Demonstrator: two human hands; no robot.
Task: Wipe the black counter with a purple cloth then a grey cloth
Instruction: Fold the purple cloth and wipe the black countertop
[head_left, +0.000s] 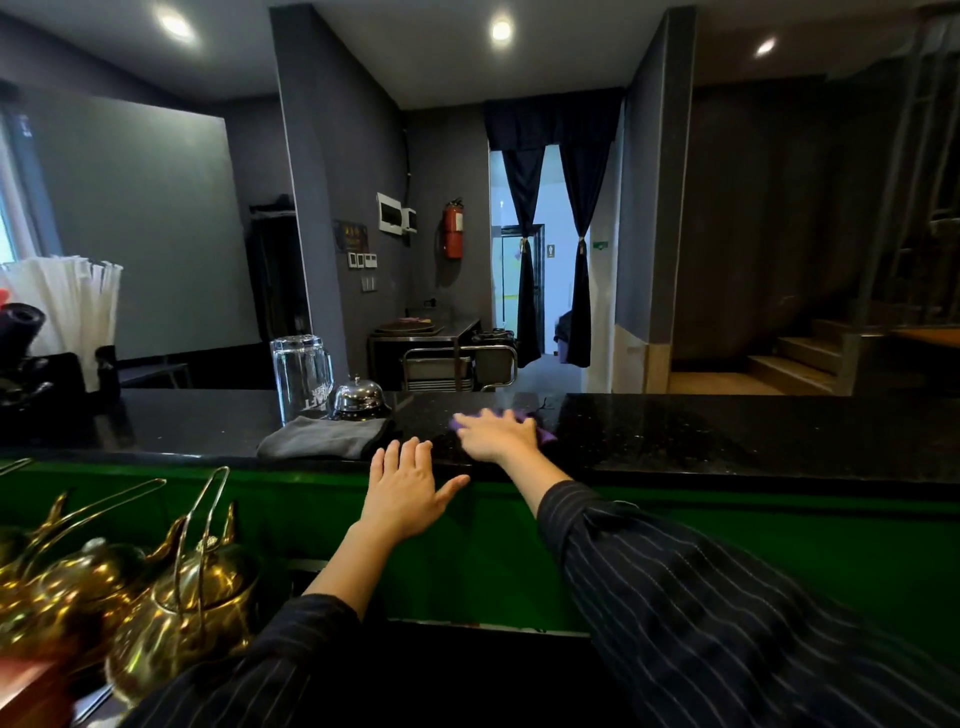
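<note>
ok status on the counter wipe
Right grip flat on purple cloth on black stone counter. Left grip open at edge. Folded grey cloth, chrome bell, glass mug alongside.

On the worktop (727, 431) the right hand (498, 434) lies flat on a cloth (545, 436) near the middle, and the left hand (402, 486) is just left of it, at the near edge. A folded cloth (324, 436) lies left of both hands, with a desk bell (358, 397) just behind it and an upturned glass mug (301, 376) left of the bell. Straws (67, 306) stand at the worktop's far left, and kettles (192, 597) stand below its near edge, to the left.
</note>
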